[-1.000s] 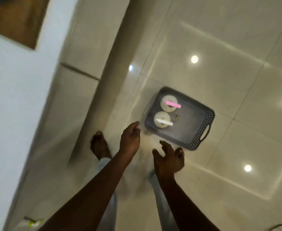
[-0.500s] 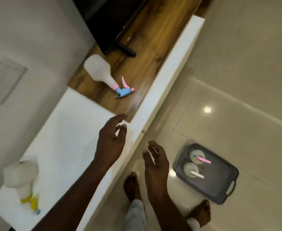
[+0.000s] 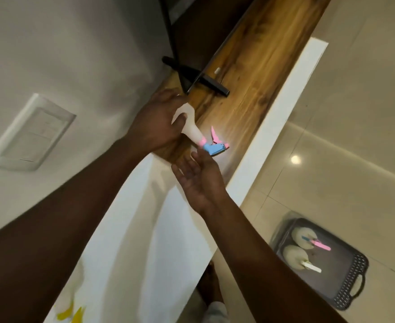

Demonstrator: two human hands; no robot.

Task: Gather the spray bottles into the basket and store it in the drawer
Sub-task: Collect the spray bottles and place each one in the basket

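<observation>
Bottle (image 3: 192, 127) in left hand (image 3: 155, 123) at shelf edge; right hand (image 3: 200, 180) spread beneath.

Floor (image 3: 345, 113): basket (image 3: 345, 292). Wood shelf (image 3: 257, 66): TV foot (image 3: 206, 81).

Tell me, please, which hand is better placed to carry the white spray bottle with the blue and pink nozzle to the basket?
Left. The left hand already wraps the white spray bottle, while the right hand is open and empty below its nozzle. The dark plastic basket waits on the floor.
</observation>
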